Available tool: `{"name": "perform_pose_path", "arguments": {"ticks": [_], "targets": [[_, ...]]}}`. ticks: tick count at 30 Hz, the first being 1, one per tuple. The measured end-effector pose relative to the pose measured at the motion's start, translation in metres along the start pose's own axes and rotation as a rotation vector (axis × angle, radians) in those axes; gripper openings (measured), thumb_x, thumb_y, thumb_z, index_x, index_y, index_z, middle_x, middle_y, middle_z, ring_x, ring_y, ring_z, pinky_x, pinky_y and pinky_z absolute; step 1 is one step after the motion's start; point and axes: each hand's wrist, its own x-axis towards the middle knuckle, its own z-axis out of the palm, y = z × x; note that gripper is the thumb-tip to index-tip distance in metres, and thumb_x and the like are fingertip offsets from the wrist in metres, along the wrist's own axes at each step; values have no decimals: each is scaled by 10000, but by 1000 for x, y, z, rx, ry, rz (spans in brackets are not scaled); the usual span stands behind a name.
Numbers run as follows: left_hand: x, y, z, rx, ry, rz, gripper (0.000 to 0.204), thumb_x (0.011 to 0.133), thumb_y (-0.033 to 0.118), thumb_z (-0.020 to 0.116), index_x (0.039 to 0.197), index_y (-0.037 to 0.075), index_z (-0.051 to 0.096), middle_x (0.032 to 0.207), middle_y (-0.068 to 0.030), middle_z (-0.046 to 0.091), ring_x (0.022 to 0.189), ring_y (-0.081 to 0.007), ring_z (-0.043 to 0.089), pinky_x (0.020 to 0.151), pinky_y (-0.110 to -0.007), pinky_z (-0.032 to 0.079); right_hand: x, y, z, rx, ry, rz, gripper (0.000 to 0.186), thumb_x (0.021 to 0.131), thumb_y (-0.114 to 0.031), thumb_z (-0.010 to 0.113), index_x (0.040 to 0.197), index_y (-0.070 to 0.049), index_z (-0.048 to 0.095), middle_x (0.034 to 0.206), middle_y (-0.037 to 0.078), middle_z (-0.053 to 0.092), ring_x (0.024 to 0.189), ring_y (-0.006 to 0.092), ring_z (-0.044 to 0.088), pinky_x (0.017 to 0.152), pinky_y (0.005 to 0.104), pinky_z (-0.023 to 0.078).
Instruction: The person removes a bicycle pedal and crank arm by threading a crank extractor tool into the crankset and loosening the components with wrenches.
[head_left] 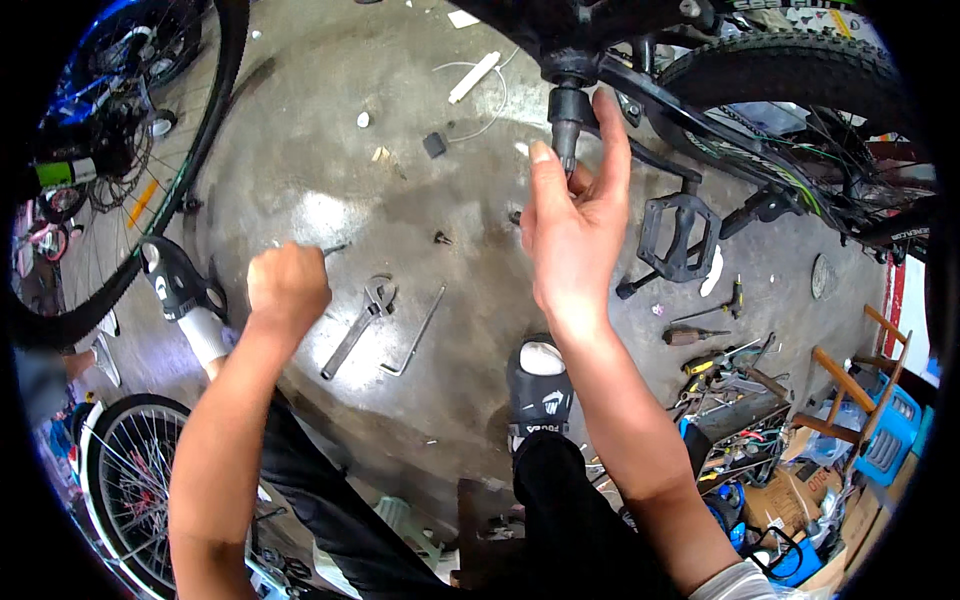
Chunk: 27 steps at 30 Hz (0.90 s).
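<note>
My right hand (578, 235) is raised under the bike frame, its thumb and fingers about the grey shank of a socket-like tool (566, 130). The tool's wider black collar sits against the crank area of the frame (572, 60). My index finger points up along its right side; the other fingers curl behind the shank, partly hidden. My left hand (288, 288) is closed in a fist above the floor. A thin dark piece (337, 248) shows beside its knuckles; what the fist holds is hidden. An adjustable wrench (358, 325) and a hex key (415, 332) lie nearby.
A black pedal (680, 238) hangs to the right of my right hand, below the rear tyre (790, 65). Screwdrivers (697, 335) and a heap of tools lie at the right, near a blue stool (888, 430). Another wheel (135, 490) stands lower left.
</note>
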Motion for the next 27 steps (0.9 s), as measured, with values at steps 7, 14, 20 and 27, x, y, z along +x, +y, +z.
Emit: {"name": "perform_pose_path", "arguments": {"ticks": [7, 14, 20, 27], "targets": [[-40, -26, -4, -660, 276, 75, 158, 924, 86, 602, 1048, 19, 675, 782, -160, 683, 722, -304, 708, 684, -394, 544, 3, -4, -6, -114, -33, 5, 680, 968, -60, 606, 1555, -174, 282, 735, -5, 549, 540, 48, 444, 482, 240, 356], [-3, 21, -3, -1211, 354, 100, 129, 959, 20, 542, 1064, -11, 610, 839, -114, 691, 782, -200, 691, 755, -324, 538, 3, -6, -6, -69, -88, 18, 733, 971, -31, 558, 1583, -207, 195, 675, -17, 500, 444, 51, 410, 386, 235, 312], [38, 101, 7, -1532, 298, 236, 123, 985, 19, 547, 1077, -1, 626, 862, -72, 679, 816, -146, 661, 783, -302, 532, 0, -10, -7, -97, -122, 31, 726, 999, -59, 543, 1599, -210, 164, 683, -6, 500, 440, 57, 416, 385, 233, 329], [65, 141, -1, -1518, 433, 342, 138, 954, 34, 601, 1079, 4, 652, 862, -91, 687, 792, -165, 663, 761, -306, 526, -3, -18, -7, -73, -157, 91, 723, 1029, -101, 551, 1611, -187, 130, 702, 10, 537, 450, 61, 438, 389, 228, 341]]}}
